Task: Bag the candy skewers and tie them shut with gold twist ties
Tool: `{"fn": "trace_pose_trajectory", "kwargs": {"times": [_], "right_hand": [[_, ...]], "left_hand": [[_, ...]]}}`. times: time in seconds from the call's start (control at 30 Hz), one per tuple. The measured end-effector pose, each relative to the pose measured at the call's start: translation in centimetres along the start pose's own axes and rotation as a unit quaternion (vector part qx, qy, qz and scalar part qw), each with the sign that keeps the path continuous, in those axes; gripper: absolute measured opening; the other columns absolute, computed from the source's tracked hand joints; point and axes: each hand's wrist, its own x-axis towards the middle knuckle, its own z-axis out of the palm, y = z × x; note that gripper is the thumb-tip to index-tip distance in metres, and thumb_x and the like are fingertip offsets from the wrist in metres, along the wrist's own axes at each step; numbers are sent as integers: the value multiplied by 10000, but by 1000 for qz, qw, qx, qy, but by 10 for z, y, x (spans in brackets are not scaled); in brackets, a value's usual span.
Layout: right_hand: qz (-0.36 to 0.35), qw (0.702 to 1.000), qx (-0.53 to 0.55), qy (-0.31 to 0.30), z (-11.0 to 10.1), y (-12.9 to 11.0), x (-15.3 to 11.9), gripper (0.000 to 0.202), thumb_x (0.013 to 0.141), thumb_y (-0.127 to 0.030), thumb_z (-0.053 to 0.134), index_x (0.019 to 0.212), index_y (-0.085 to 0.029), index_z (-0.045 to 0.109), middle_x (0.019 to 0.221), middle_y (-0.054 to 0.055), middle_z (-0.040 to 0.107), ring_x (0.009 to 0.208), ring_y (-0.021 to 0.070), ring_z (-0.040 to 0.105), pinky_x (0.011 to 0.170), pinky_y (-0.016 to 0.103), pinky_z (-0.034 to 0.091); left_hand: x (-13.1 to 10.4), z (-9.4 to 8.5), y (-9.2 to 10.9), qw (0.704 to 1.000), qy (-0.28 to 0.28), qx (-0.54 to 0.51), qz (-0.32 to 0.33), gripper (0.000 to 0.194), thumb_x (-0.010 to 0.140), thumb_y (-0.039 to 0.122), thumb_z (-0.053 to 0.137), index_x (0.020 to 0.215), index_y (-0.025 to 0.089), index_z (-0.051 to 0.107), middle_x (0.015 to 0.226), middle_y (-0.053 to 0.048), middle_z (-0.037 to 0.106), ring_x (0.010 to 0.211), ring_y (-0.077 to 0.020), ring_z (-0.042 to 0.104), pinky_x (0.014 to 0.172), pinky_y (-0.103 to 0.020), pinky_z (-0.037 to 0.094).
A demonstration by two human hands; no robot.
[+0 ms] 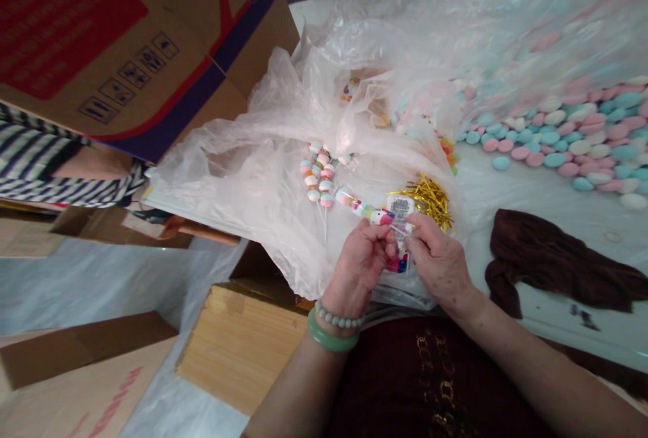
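Both hands meet over the plastic sheet at the table's front edge. My left hand point(363, 254) is closed on a candy skewer point(349, 199) in a clear printed wrapper, its pastel pieces pointing up and left. My right hand point(439, 259) pinches at the near end of the same skewer, where a thin pale stick or tie shows between the fingers; which one I cannot tell. Under the hands lies a printed packet point(401, 204), partly covered. Just beyond is a pile of gold twist ties point(429, 198). To the left lie unwrapped candy skewers point(318, 175) on white sticks.
Loose pink, blue and white candies point(561, 138) spread at the right under clear plastic sheeting point(395, 33). A dark brown cloth point(551, 259) lies right of my arm. A large carton point(152, 40) stands at left, beside another person's striped sleeve point(30, 161). Cardboard boxes point(243, 343) sit below.
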Motion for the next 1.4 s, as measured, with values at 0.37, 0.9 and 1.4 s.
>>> {"fn": "trace_pose_trajectory", "kwargs": {"times": [0.37, 0.9, 1.4], "right_hand": [[-85, 996, -18, -34, 4, -2, 13, 324, 894, -171, 455, 1128, -252, 664, 1011, 20, 735, 880, 187, 686, 790, 302, 528], [-202, 972, -99, 68, 4, 3, -1, 324, 891, -142, 461, 1172, -177, 618, 899, 77, 729, 748, 191, 664, 715, 314, 516], [-90, 994, 40, 43, 5, -4, 1, 389, 883, -203, 485, 1247, -267, 608, 1118, 31, 716, 976, 195, 687, 872, 322, 544]], "left_hand": [[-6, 5, 3, 993, -62, 80, -60, 226, 605, 149, 535, 417, 170, 412, 374, 39, 330, 362, -52, 288, 430, -233, 234], [0, -4, 0, 999, 17, -17, 23, 268, 679, 296, 785, 670, 123, 582, 528, 36, 506, 482, -60, 454, 519, -202, 395], [-7, -7, 1, 1000, -6, 12, 10, 245, 684, 304, 775, 769, 116, 643, 676, -14, 613, 585, -94, 548, 595, -233, 453]]}}
